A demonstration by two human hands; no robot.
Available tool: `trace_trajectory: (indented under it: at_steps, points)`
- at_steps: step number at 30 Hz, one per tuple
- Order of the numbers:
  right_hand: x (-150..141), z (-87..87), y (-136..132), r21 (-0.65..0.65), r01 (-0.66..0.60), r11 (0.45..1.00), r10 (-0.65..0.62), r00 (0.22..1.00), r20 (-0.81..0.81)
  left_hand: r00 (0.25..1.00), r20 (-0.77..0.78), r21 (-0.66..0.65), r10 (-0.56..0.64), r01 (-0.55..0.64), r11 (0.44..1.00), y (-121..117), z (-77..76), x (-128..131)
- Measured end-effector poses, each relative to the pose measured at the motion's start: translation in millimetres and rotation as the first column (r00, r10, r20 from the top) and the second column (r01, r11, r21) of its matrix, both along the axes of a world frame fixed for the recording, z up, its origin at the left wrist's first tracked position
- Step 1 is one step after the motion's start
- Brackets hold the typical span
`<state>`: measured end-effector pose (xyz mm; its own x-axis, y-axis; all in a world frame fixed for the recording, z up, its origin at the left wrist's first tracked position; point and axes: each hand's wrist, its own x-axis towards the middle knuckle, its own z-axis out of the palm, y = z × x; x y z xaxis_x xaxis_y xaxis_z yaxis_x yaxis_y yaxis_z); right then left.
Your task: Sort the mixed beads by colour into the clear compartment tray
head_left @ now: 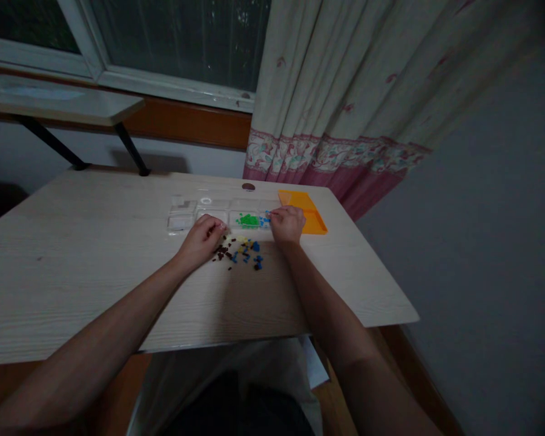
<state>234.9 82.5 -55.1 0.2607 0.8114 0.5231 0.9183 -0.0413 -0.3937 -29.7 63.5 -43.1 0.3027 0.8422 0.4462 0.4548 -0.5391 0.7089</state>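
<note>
My left hand rests by the near side of a clear compartment box, its fingers curled together; what they hold, if anything, is hidden. Beside its fingertips lies a loose pile of small building bricks: brown bricks, blue bricks and a few yellow ones. My right hand is over the right part of the box, thumb and fingers pinched just above small blue bricks. Anything in that pinch is too small to name. Bright green bricks fill the compartment to the left of the blue ones.
An orange tray lies right behind my right hand, by the table's right edge. A raised shelf on black legs stands at the back left of the wooden table. Curtains hang behind the table, beside a window.
</note>
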Motion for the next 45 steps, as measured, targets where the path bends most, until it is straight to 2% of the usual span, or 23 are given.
trace_trajectory:
  at_steps: [10, 17, 20, 23, 27, 31, 36, 45]
  points:
    - [1.5, -0.7, 1.2, -0.010, -0.021, 1.000, 0.021, 1.000, 0.002, 1.000, 0.007, 0.010, -0.021, 0.021, 1.000, -0.7, 0.4, -0.3]
    - [0.4, 2.3, -0.8, 0.027, -0.017, 0.999, 0.017, 1.000, -0.004, 0.999, 0.003, 0.021, -0.032, 0.032, 0.999, -1.7, 2.8, 0.2]
    - [0.3, 2.6, -0.8, 0.034, -0.020, 0.999, 0.020, 1.000, -0.003, 0.992, -0.061, 0.071, -0.109, 0.113, 0.991, -2.3, 4.7, -2.0]
    - [0.4, 2.6, -0.2, 0.023, -0.020, 1.000, 0.020, 1.000, -0.005, 0.950, -0.197, 0.107, -0.241, 0.265, 0.958, -3.7, 7.1, -4.5]
    - [0.3, 2.6, 0.2, 0.012, -0.020, 1.000, 0.021, 1.000, -0.008, 0.873, -0.318, 0.077, -0.369, 0.412, 0.908, -6.6, 8.7, -5.6]
    - [0.1, 3.3, 0.2, 0.008, -0.018, 1.000, 0.018, 1.000, -0.019, 0.810, -0.402, 0.025, -0.427, 0.476, 0.879, -8.8, 8.9, -5.6]
    - [0.0, 3.3, 0.6, 0.017, -0.013, 1.000, 0.014, 1.000, -0.025, 0.779, -0.454, 0.005, -0.431, 0.487, 0.874, -9.2, 8.9, -5.7]
    - [-0.3, 3.1, 0.7, 0.020, -0.031, 0.999, 0.032, 0.999, -0.039, 0.778, -0.519, 0.096, -0.355, 0.465, 0.880, -13.2, 5.1, 0.4]
